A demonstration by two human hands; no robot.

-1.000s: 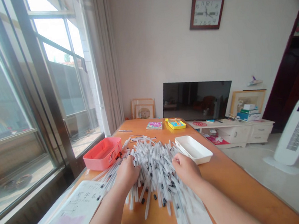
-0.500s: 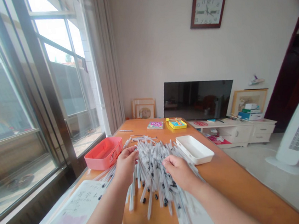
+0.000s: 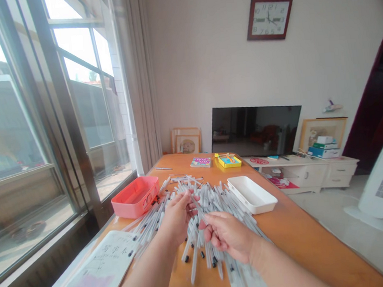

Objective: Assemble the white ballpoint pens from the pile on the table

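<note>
A translucent pen barrel (image 3: pixel 198 206) slants between my two hands above a heap of similar pen barrels (image 3: pixel 221 199). Its upper end is pinched by my left hand (image 3: pixel 178 215), thumb and forefinger together. Lower down, my right hand (image 3: pixel 230 235) has its fingers curled closed around the other end. Many barrels in the heap carry black end plugs, and a few loose black plugs (image 3: pixel 202 254) lie on the near side. My hands and forearms hide part of the heap.
Left of the heap sits a red plastic basket (image 3: pixel 134 199), and right of it a white tray (image 3: pixel 251 194). A writing booklet (image 3: pixel 95 272) lies at the near left of the wooden table (image 3: pixel 291 242). Toward the far end are a yellow box (image 3: pixel 228 160) and a small colourful book (image 3: pixel 200 162).
My hands have come together over the heap, the left moving right and the right slightly lower. A pen barrel now shows held between them. The view has shifted slightly.
</note>
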